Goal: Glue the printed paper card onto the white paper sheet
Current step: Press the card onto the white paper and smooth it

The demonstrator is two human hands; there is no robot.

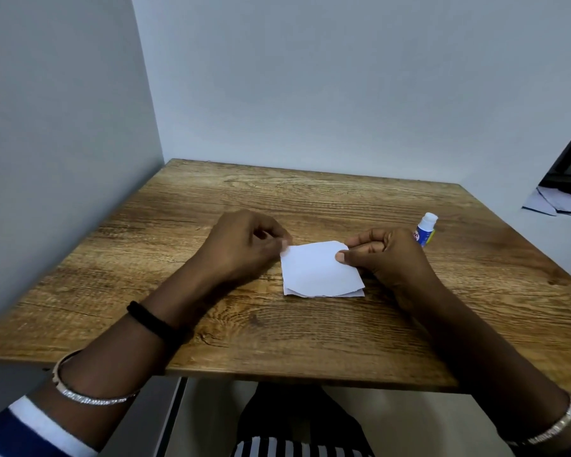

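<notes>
A small paper card (317, 268), blank white side up with a rounded near edge, lies over a white paper sheet (356, 293) whose edge shows beneath it at the near side. My left hand (244, 242) pinches the card's far left corner. My right hand (386, 255) pinches its far right corner, thumb on top. No print is visible on the card from here. Both papers sit in the middle of the wooden table (277, 324).
A glue stick (426, 229) with a white cap and blue label stands just behind my right hand. Grey walls close the table at the left and back. Loose papers (557, 202) lie on a surface at the far right.
</notes>
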